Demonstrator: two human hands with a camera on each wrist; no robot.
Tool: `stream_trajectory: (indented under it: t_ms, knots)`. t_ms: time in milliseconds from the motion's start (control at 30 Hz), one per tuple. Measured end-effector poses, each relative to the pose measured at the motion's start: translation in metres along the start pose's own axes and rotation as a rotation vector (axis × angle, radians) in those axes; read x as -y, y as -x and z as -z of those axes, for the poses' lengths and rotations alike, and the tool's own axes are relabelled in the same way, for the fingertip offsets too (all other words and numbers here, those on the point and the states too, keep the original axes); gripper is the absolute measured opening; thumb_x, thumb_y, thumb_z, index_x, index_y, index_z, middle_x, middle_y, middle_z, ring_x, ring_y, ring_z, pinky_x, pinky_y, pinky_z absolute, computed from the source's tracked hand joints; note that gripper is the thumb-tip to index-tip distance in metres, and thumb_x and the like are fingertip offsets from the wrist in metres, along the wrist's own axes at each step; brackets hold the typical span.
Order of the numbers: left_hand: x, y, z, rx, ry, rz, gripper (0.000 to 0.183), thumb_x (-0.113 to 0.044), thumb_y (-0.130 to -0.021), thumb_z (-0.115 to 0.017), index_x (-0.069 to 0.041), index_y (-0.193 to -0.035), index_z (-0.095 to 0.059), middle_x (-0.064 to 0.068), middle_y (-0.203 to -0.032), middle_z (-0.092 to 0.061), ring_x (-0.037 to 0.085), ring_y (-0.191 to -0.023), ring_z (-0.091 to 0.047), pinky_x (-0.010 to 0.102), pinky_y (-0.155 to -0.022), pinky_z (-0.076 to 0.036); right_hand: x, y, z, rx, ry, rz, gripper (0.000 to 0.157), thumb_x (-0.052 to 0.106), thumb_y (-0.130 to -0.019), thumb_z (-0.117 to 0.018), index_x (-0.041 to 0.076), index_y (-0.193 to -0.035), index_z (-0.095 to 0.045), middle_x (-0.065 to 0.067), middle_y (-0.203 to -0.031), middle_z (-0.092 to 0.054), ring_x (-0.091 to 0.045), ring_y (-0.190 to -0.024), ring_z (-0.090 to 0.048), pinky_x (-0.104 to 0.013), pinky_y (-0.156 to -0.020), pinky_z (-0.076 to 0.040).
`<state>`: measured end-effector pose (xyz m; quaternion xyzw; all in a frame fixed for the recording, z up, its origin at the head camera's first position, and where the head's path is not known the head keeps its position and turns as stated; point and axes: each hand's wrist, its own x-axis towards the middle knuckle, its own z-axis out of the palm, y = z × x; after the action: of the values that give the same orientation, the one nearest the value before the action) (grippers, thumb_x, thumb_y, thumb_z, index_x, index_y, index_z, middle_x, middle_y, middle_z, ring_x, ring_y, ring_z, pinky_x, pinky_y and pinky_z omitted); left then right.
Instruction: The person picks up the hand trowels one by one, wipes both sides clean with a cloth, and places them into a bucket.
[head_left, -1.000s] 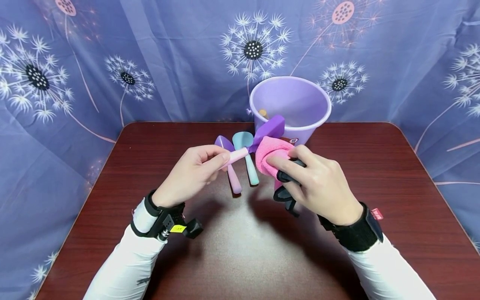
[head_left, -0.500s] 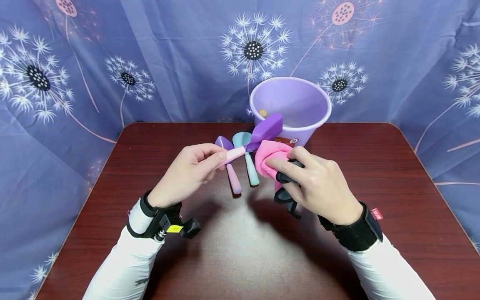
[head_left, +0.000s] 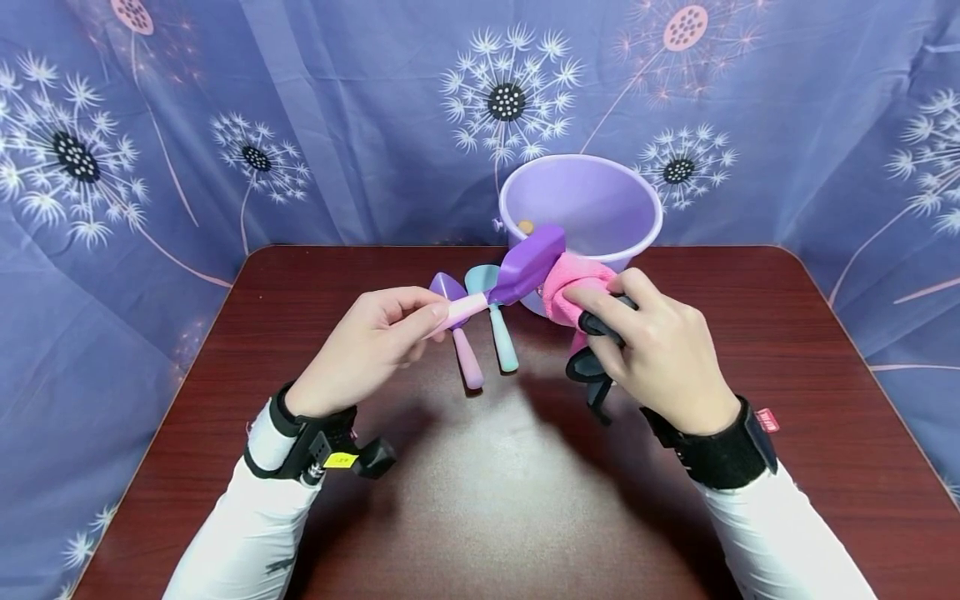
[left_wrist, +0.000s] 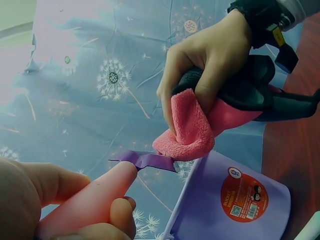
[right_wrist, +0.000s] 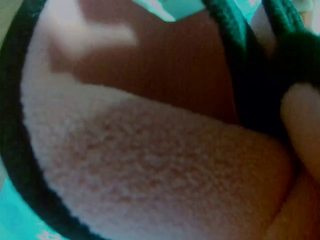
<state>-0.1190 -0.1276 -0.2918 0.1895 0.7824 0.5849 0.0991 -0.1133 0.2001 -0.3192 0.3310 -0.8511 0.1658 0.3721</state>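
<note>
- Left of centre over the dark red table, the left hand pinches the pale pink handle of a purple shovel, thumb and fingers closed to the handle's thickness; the shovel is held up, blade slanting away to the right.
- Beneath that handle, a small trowel lies on the table, its purple blade partly covered by the shovel's handle and the left hand.
- Just right of it, a teal scoop lies with the raised shovel crossing over it.
- Farther back, a lilac bucket stands upright, a tan object inside by its left rim; blade and cloth block part of its front.
- Rightmost, the right hand grips a bunched pink cloth with black edging, fingers curled into it, close by the blade; whether they touch is unclear.
- Behind everything hangs a blue dandelion-print curtain.
</note>
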Motion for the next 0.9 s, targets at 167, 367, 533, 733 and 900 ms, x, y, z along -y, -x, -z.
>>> stream_trajectory:
  t_ms: [167,367,533,733,900]
  knots:
    - [-0.0013,0.0013,0.001,0.016,0.027,0.006,0.019,-0.023,-0.108,-0.063,-0.009,-0.098,-0.071,0.01,-0.066,-0.045,0.017,-0.059,-0.036,0.029,-0.051,-0.028,-0.0028,-0.0001,0.0,-0.022,0.014,-0.033,0.034,0.019,-0.099,-0.053,0.017,-0.123,-0.076,-0.013,-0.096,-0.059,-0.02,-0.048,-0.043,-0.04,-0.04,-0.035]
    - [-0.0027,0.0019,0.0,0.02,0.067,0.007,0.02,-0.022,-0.109,-0.062,-0.008,-0.098,-0.071,0.01,-0.066,-0.044,0.016,-0.059,-0.034,0.028,-0.051,-0.027,-0.004,0.0008,-0.0008,-0.015,0.012,-0.053,0.037,0.016,-0.096,-0.052,0.017,-0.125,-0.076,-0.013,-0.095,-0.058,-0.019,-0.049,-0.044,-0.039,-0.04,-0.034]
    - [-0.0025,0.0012,-0.0004,0.012,0.077,-0.011,0.021,-0.02,-0.109,-0.061,-0.005,-0.099,-0.07,0.011,-0.068,-0.046,0.016,-0.059,-0.035,0.029,-0.053,-0.029,-0.0039,0.0022,-0.0016,0.008,-0.01,-0.074,0.041,0.014,-0.092,-0.052,0.017,-0.125,-0.076,-0.012,-0.096,-0.059,-0.018,-0.051,-0.045,-0.038,-0.04,-0.034]
    - [-0.0035,0.0014,-0.0024,0.008,0.092,-0.02,0.021,-0.02,-0.11,-0.06,-0.005,-0.099,-0.071,0.009,-0.066,-0.044,0.016,-0.057,-0.034,0.029,-0.051,-0.026,-0.0022,0.0033,-0.0018,0.06,-0.023,-0.088,0.038,0.016,-0.096,-0.052,0.018,-0.126,-0.076,-0.01,-0.097,-0.058,-0.016,-0.052,-0.043,-0.036,-0.042,-0.035]
    - [-0.0024,0.0002,-0.0043,0.006,0.104,-0.026,0.02,-0.019,-0.11,-0.06,-0.005,-0.1,-0.07,0.008,-0.064,-0.041,0.016,-0.057,-0.032,0.029,-0.05,-0.025,-0.0002,0.003,-0.0023,0.088,-0.045,-0.082,0.036,0.016,-0.096,-0.054,0.018,-0.125,-0.076,-0.008,-0.096,-0.056,-0.014,-0.053,-0.041,-0.035,-0.044,-0.035]
